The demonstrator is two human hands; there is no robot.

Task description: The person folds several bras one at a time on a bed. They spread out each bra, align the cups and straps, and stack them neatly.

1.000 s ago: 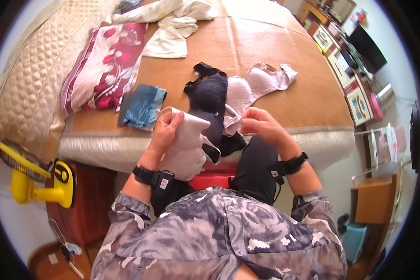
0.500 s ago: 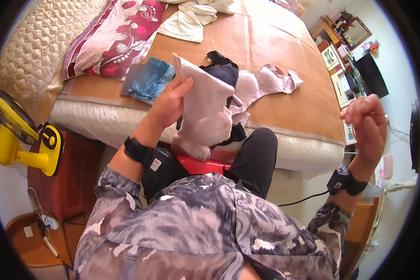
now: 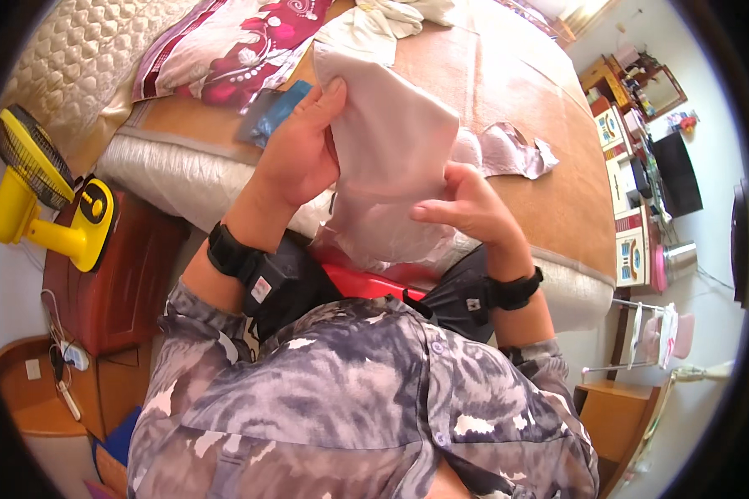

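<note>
A pale pink piece of thin clothing point(image 3: 395, 133) hangs spread between my hands above the bed's near edge. Its lower part looks sheer and frilly; I cannot tell the exact kind of garment. My left hand point(image 3: 304, 145) grips its upper left edge, thumb on top. At the right edge is my right hand point(image 3: 474, 206), its thumb in front of the cloth and its fingers partly behind it. Beyond the right hand a pale pink bra point(image 3: 512, 150) lies on the bed. Blue folded cloth point(image 3: 281, 112) shows behind my left hand.
The bed has a brown mat point(image 3: 541, 208). On it lie a cream cloth point(image 3: 362, 37) and a maroon-and-white patterned textile point(image 3: 233, 50). A yellow fan point(image 3: 37, 166) stands on a reddish-brown cabinet point(image 3: 116, 291) at left. Furniture and a white rack point(image 3: 641, 333) are at right.
My right hand has come in from the far right to the garment's right edge. The garment is now spread wider and covers the dark clothing behind it. The view has shifted slightly.
</note>
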